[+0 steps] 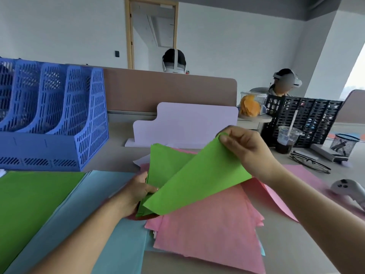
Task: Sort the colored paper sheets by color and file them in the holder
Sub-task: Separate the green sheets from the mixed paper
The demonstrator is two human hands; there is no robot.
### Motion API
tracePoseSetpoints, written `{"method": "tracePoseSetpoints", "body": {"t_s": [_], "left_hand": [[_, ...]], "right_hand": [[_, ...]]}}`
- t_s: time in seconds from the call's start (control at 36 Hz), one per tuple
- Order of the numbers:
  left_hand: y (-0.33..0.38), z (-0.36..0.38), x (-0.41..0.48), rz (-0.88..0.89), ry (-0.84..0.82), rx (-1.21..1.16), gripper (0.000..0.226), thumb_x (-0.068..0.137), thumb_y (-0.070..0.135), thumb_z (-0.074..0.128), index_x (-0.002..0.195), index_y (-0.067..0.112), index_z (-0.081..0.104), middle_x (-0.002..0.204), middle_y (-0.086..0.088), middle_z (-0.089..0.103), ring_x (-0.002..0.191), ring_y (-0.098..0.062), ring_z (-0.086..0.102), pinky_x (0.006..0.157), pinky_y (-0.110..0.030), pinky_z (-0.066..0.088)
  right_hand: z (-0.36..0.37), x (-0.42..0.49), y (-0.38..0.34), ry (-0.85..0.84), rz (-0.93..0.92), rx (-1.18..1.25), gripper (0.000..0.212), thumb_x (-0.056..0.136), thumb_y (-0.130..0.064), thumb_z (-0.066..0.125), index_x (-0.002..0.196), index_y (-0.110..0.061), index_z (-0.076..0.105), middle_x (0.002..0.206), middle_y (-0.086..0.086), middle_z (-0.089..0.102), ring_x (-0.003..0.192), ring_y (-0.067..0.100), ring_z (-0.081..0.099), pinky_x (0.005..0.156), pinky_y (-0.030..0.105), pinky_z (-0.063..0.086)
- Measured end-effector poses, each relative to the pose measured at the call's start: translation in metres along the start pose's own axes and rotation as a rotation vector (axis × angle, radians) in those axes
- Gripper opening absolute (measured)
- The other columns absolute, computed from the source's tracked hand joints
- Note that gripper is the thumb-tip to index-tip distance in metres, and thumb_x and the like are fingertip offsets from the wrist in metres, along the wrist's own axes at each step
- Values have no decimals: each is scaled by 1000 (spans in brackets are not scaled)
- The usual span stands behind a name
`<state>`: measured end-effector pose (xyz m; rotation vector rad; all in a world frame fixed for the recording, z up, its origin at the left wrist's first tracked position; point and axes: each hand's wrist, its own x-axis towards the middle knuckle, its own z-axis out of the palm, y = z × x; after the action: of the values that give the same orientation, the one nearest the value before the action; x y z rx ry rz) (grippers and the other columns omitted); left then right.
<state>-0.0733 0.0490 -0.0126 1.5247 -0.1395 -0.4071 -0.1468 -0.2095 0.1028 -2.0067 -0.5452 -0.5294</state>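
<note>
The desk (296, 244) fills the lower view. The blue holder (59, 119) stands at ten o'clock, its slots showing no paper. Blue sheets (98, 234) lie at seven o'clock, partly under the pink sheets (207, 234), which spread loosely from centre toward five o'clock. A flat green pile (29, 204) lies at eight o'clock, overlapping the blue sheets' left edge. A lilac card (187, 123) stands upright at twelve o'clock; a black rack (308, 117) stands at two o'clock.

At centre, one green sheet (197, 182) is lifted and tilted over the pink sheets. The right hand (246, 151) pinches its top corner between thumb and fingers. Behind it a green stack (166, 165) rests on the pink sheets; the left hand (136, 194) grips its left edge, thumb on top.

A jar (250, 105) sits left of the rack, a lidded cup (286, 141) before it. A controller (347, 190) lies at three o'clock, glasses (310, 163) just above.
</note>
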Motion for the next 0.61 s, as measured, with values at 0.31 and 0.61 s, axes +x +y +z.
{"method": "tracePoseSetpoints", "body": {"t_s": [0.31, 0.61], "left_hand": [[-1, -4, 1, -57, 48, 3, 38, 85, -18, 51, 111, 7, 63, 106, -17, 72, 98, -32, 66, 84, -38, 53], [1, -11, 3, -92, 8, 11, 48, 85, -19, 45, 118, 11, 63, 109, -18, 71, 105, -37, 65, 95, -52, 49]], "right_hand": [[1, 67, 20, 467, -45, -37, 27, 98, -14, 52, 72, -20, 55, 60, -14, 49, 59, 5, 38, 55, 22, 33], [-22, 119, 109, 640, 626, 180, 13, 85, -15, 63, 73, -12, 64, 87, 10, 67, 83, 24, 62, 82, 42, 53]]}}
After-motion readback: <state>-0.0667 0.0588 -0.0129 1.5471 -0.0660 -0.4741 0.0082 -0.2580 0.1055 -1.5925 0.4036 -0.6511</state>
